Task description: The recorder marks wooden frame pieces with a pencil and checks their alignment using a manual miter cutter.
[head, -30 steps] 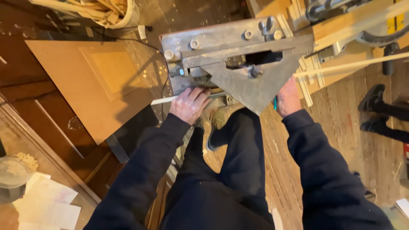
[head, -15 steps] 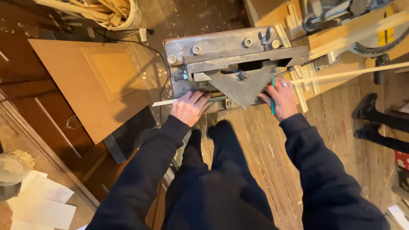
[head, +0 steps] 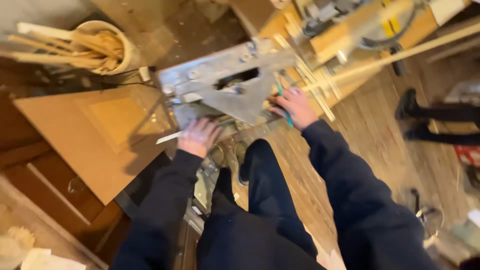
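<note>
Head view looks down past the person's dark trousers and sleeves to both hands at a metal machine (head: 225, 85). Nearest, the left hand (head: 198, 136) lies palm down with fingers curled and pressed together on a thin pale strip (head: 169, 137); the strip's free end juts out to that hand's left, and its long axis runs left to right, passing under the hand toward the machine's triangular plate (head: 240, 102) just beyond the knuckles. Whether the fingers pinch the strip or only press it flat cannot be told through the blur. The right hand (head: 296, 106), a little farther out and to the right of the plate, is loosely spread, fingers resting against the machine's edge, with a slim teal tool (head: 285, 107) lying along or under them; its grip on that tool cannot be told. The left hand is the nearer one to the strip. Left of the left hand lies a tan panel (head: 95, 135). Beyond the right hand a long wooden slat (head: 400, 55) slants up to the right over a workbench (head: 345, 45). Farthest, beyond the panel, stands a tub of wood offcuts (head: 107, 47).
</note>
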